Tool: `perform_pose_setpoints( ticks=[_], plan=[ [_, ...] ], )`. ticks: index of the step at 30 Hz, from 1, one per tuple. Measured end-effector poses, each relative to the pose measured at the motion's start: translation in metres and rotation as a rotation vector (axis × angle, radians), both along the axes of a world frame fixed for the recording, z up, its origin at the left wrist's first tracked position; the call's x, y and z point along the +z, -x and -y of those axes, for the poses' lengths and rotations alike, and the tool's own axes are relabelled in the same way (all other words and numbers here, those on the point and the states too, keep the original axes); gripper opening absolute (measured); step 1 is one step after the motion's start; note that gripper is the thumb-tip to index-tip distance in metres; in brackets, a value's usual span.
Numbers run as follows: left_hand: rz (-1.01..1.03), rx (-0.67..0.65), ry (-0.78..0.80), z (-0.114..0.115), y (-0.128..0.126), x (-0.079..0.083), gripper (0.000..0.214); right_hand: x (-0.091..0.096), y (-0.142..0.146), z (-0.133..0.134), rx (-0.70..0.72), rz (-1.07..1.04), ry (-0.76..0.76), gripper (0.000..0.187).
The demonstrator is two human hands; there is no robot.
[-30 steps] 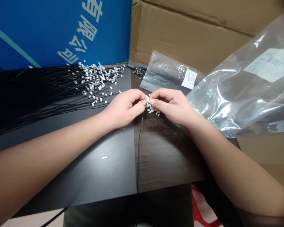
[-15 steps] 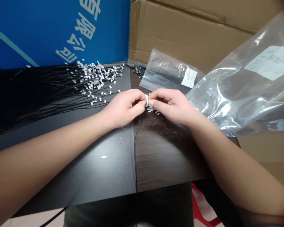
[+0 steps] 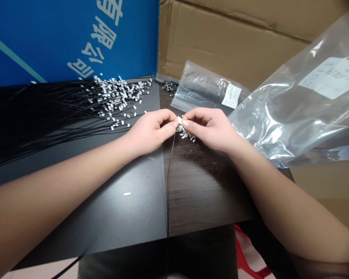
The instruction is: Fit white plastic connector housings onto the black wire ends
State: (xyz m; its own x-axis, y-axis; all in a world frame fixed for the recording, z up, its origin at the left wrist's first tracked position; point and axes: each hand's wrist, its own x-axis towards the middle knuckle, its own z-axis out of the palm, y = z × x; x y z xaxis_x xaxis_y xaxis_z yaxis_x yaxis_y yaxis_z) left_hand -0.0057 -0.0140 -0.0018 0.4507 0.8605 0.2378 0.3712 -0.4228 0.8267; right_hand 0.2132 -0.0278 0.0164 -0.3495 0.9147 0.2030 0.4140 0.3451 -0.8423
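My left hand [image 3: 149,131] and right hand [image 3: 209,130] meet near the middle of the dark table [image 3: 104,213], both closed in a narrow pinch on one small white tag [image 3: 179,120]. The tag stands right between the fingertips [image 3: 185,123] of the two hands. A thin black cable [image 3: 171,166] drops from the pinch and runs almost straight down across the table; half a second ago it bowed further left. My grip looks otherwise unchanged. A little cluster of white tags [image 3: 186,135] lies just below my right fingers. Left of my left hand spreads a mass of black cables [image 3: 55,116] ending in white tags. To the right lie a small clear plastic bag [image 3: 202,93] and a larger labelled one [image 3: 291,116], near my right wrist.
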Motion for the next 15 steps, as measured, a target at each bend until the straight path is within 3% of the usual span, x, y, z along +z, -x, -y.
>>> perform_pose_setpoints(
  ticks=[15],
  plan=[
    [0.073,0.002,0.115,-0.0018,-0.0011,0.0007,0.027,-0.006,0.0042,-0.0021,-0.042,-0.112,0.049,0.021]
  ],
)
